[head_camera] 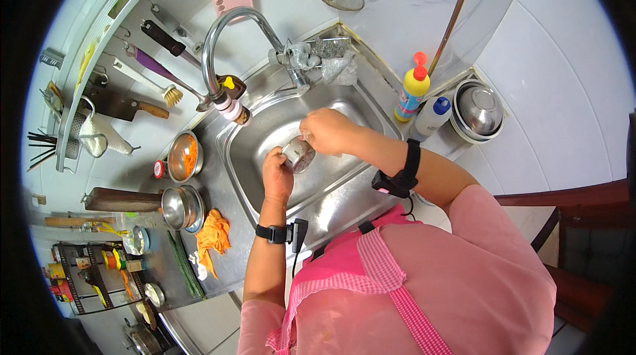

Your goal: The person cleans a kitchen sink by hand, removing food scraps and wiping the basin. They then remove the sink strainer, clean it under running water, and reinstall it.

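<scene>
A small stainless steel bowl [300,157] is tilted over the basin of the metal sink [258,148]. My left hand [277,176] grips its left side, thumb at the rim. My right hand [328,131] is curled at the bowl's upper right rim and touches it. Something pale shows at its fingertips, but the hand hides what it is. Dark specks are visible on the bowl's inner surface. Above and left of both hands hangs the spout of the chrome faucet [211,56].
Right of the sink stand a yellow detergent bottle [413,92], a white bottle [431,119] and stacked metal bowls [479,109]. On the left counter are a bowl of shredded carrot [186,157], more bowls [180,208], an orange cloth [213,238] and cucumbers [185,265]. A cleaver [124,106] hangs on the wall.
</scene>
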`<state>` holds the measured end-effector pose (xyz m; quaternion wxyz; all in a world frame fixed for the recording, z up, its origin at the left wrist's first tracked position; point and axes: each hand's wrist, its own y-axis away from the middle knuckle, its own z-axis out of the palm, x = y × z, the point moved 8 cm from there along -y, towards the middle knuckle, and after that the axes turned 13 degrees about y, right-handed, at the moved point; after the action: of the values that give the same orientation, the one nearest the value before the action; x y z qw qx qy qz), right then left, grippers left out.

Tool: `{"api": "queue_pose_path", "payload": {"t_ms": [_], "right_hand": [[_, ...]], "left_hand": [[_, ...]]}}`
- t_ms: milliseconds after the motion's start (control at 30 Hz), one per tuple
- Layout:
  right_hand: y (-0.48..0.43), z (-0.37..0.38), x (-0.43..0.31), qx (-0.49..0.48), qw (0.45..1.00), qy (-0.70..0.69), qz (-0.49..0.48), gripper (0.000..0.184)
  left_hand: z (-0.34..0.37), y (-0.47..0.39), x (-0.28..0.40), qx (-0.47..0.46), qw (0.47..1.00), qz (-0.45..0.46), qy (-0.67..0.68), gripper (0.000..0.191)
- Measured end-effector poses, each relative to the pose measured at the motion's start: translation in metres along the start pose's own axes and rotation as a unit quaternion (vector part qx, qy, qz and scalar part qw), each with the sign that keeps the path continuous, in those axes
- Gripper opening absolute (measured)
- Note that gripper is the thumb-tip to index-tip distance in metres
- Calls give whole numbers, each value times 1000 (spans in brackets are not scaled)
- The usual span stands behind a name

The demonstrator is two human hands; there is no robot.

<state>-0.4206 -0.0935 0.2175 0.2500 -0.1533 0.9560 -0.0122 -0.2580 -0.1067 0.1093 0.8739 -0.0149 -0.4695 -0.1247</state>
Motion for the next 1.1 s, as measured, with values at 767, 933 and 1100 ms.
{"api": "queue_pose_path", "payload": {"t_ms": [767, 933, 1100], "right_hand": [[-2, 17, 33, -31, 978, -151, 144, 20], [-7, 1, 12, 46, 999, -28, 1, 19], [-4, 17, 23, -19, 997, -43, 69, 21]], "left_hand": [[-2, -5, -20, 2, 960, -138, 242, 35], [-10, -3, -19, 38, 971, -121, 203, 29], [-12, -2, -19, 60, 972, -107, 200, 27]]}}
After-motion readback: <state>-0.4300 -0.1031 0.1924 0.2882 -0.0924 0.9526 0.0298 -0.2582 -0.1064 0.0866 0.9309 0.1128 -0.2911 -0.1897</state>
